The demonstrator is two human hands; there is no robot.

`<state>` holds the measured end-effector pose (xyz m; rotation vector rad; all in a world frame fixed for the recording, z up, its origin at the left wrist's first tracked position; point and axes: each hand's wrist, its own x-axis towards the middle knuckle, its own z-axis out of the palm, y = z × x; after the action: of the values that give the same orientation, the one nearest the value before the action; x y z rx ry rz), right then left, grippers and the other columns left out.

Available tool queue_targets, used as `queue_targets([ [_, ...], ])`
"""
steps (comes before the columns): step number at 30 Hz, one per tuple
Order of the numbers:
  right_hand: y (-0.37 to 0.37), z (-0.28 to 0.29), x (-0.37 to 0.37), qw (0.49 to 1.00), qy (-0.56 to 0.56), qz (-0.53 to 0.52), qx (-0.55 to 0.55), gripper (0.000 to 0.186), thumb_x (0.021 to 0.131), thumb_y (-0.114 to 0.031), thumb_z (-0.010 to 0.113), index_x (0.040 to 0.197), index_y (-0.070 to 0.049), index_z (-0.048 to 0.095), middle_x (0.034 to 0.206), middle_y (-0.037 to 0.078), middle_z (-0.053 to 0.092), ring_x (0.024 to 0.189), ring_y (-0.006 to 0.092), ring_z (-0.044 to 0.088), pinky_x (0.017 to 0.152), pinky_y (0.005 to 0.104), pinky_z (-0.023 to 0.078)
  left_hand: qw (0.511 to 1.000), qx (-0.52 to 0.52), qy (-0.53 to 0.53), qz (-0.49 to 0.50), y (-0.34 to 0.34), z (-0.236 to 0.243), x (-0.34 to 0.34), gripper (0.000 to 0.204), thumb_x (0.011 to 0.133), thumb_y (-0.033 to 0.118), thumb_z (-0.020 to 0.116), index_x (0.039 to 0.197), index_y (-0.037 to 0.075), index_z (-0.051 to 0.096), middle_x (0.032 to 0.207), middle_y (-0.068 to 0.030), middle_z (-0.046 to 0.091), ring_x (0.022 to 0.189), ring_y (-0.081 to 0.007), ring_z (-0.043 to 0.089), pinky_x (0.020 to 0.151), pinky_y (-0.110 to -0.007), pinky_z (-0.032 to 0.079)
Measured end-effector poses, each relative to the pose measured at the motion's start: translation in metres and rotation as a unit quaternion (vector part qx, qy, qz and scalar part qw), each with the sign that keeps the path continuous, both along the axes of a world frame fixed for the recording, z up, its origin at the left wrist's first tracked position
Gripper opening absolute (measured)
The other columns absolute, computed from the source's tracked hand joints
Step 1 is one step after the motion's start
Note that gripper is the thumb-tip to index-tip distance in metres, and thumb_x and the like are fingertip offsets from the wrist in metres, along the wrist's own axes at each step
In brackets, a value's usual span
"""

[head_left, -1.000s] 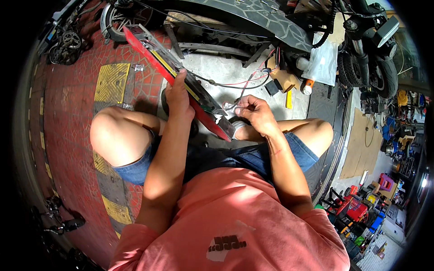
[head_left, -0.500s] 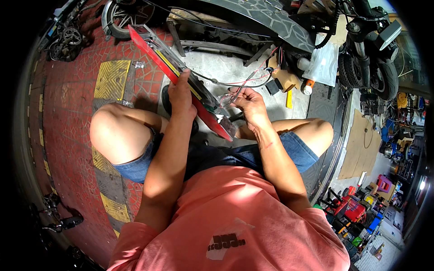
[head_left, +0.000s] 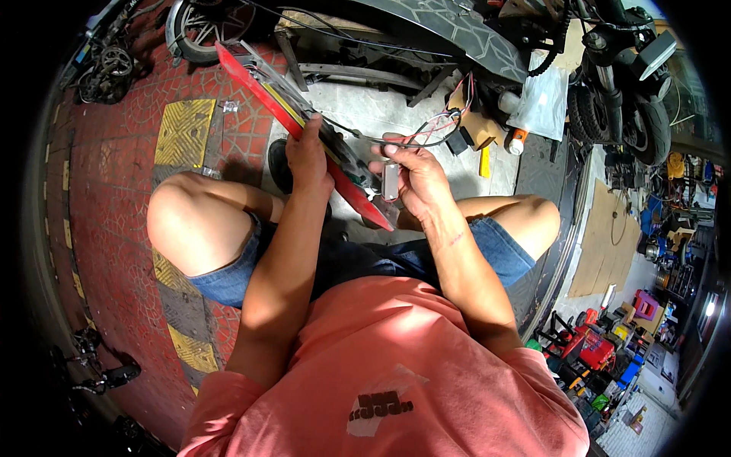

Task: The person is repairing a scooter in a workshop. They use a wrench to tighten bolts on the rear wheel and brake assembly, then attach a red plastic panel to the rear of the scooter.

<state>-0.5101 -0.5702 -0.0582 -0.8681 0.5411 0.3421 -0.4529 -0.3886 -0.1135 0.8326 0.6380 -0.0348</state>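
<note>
My left hand point(head_left: 308, 160) is closed around the middle of a long red panel point(head_left: 263, 97), which slants from far left to near right above my lap. A dark inner side with a yellow strip point(head_left: 292, 107) shows along the panel. In my right hand point(head_left: 423, 183), between thumb and fingers, is a small silver rectangular box point(head_left: 391, 181), close to the panel's near end. A black cable point(head_left: 352, 132) runs past the panel and over my right fingers toward loose red and black wires point(head_left: 454, 116). Where the box joins any wire is hidden.
A grey patterned vehicle body point(head_left: 449, 38) rests on a metal stand ahead. On the pale floor at right lie a yellow-handled tool point(head_left: 484, 162), a black block point(head_left: 458, 142), an orange-and-white can point(head_left: 518, 142) and a plastic bag point(head_left: 542, 103). Motorcycle wheels point(head_left: 649, 135) stand beyond.
My right hand has turned and shifted slightly, bringing the silver box into view where wires showed at the fingers before. My left hand keeps its hold on the red panel.
</note>
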Motion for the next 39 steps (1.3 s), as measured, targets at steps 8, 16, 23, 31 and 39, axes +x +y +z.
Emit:
queue_targets([
  [8,-0.006,-0.005,-0.023,0.957,-0.045,0.092,-0.271,0.034,0.089,0.007,0.064,0.122,0.003,0.060,0.107,0.008,0.066,0.095,0.0181,0.065,0.091,0.0310,0.052,0.999,0.018,-0.036,0.014,-0.004,0.009,-0.002,0.041,0.093,0.019,0.073,0.128,0.002,0.060,0.109,-0.0075,0.069,0.094,-0.0213,0.070,0.083,-0.035,0.059],
  [16,-0.015,0.007,-0.049,0.944,-0.030,0.130,-0.302,0.014,0.097,-0.007,0.069,0.108,0.002,0.067,0.096,0.002,0.069,0.087,0.0109,0.062,0.082,0.0262,0.050,0.996,0.034,-0.084,0.011,-0.012,0.023,0.000,0.048,0.092,0.019,0.075,0.131,0.001,0.054,0.110,-0.0095,0.066,0.092,-0.0211,0.070,0.080,-0.036,0.062],
  [23,-0.010,0.016,-0.021,0.742,-0.047,0.211,-0.635,0.044,0.086,-0.036,0.082,0.113,-0.004,0.069,0.092,0.016,0.075,0.086,0.0319,0.072,0.083,0.0413,0.055,0.993,0.003,-0.122,0.007,-0.018,0.033,-0.003,0.051,0.093,0.017,0.073,0.135,0.000,0.050,0.110,-0.0109,0.064,0.093,-0.0218,0.070,0.082,-0.035,0.061],
  [31,-0.038,-0.006,0.006,0.885,-0.077,0.283,-0.362,0.045,0.089,-0.004,0.077,0.132,-0.004,0.066,0.099,0.003,0.068,0.088,0.0126,0.063,0.083,0.0283,0.051,0.993,0.004,-0.117,-0.018,-0.013,0.029,-0.005,0.056,0.094,0.016,0.072,0.140,-0.002,0.046,0.114,-0.0125,0.064,0.095,-0.0218,0.069,0.081,-0.034,0.059],
  [39,-0.041,0.049,-0.021,0.930,-0.136,0.283,-0.190,0.037,0.088,0.006,0.072,0.123,-0.004,0.065,0.107,-0.001,0.066,0.092,0.0070,0.062,0.086,0.0237,0.050,0.995,0.000,-0.100,0.029,-0.005,0.006,0.005,0.054,0.094,0.015,0.072,0.138,-0.002,0.047,0.112,-0.0110,0.064,0.091,-0.0213,0.069,0.081,-0.034,0.059],
])
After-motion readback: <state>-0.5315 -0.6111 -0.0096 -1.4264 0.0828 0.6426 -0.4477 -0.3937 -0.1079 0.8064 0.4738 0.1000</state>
